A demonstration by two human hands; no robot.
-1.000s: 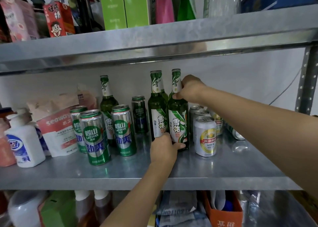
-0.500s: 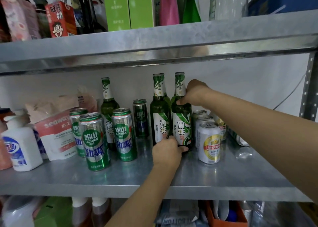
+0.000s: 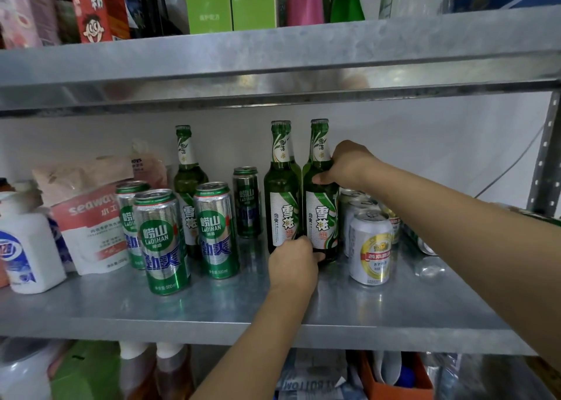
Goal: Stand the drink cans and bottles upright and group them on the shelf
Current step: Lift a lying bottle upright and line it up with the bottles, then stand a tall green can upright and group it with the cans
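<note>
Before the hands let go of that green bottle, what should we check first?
1. Held bottle standing straight: ok.
2. Grip: right hand holds its shoulder, left hand holds its bottom: ok.
3. Bottom flat on the shelf: cannot tell, the left hand hides it.
4. Beside the second bottle: ok, they stand side by side.
5. Third bottle grouped with them: not ok, it stands apart behind the green cans.
6. Every can upright: not ok, the far-right can seems to lie on its side.
</note>
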